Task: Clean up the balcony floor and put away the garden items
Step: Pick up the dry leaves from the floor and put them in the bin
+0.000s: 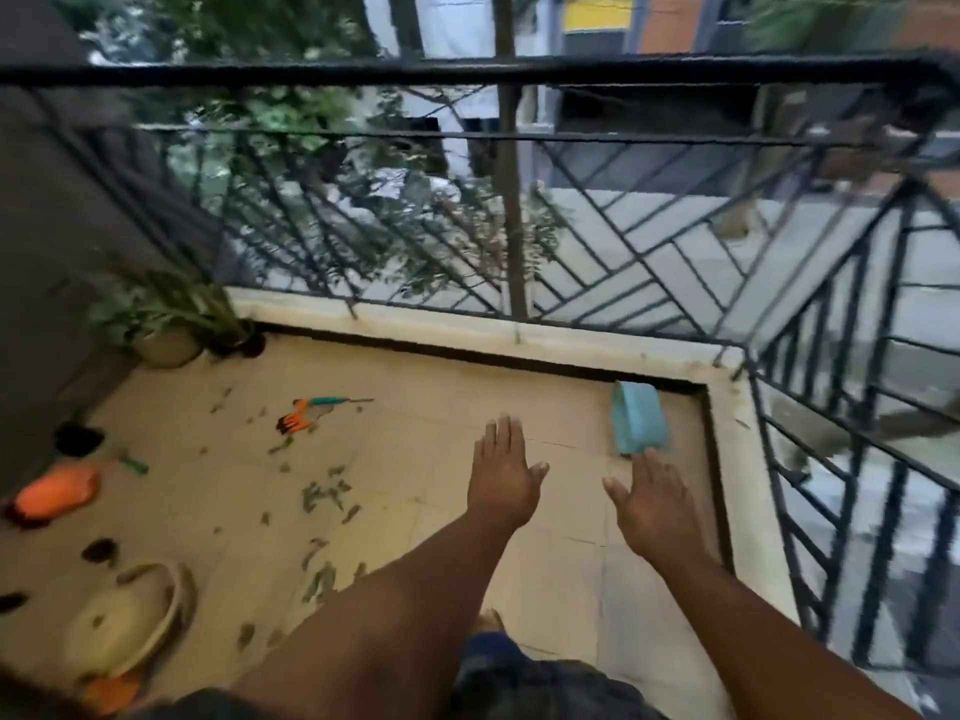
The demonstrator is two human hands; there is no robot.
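Observation:
My left hand (503, 472) and my right hand (655, 504) are stretched out over the tiled balcony floor (415, 459), fingers straight, holding nothing. A blue dustpan-like item (638, 418) lies near the far right corner, just beyond my right fingertips. Dry leaves (327, 498) are scattered over the tiles. An orange garden glove (298, 419) and a teal-handled tool (335, 402) lie at the left middle. An orange pot (57, 495) lies on its side at the far left. A pale round dish (124, 618) sits at the lower left.
A potted plant (169, 324) stands in the far left corner. A black metal railing (519, 148) on a white kerb (737, 459) bounds the far and right sides. A dark wall (57, 226) closes the left. Dark soil clumps (78, 439) lie by it.

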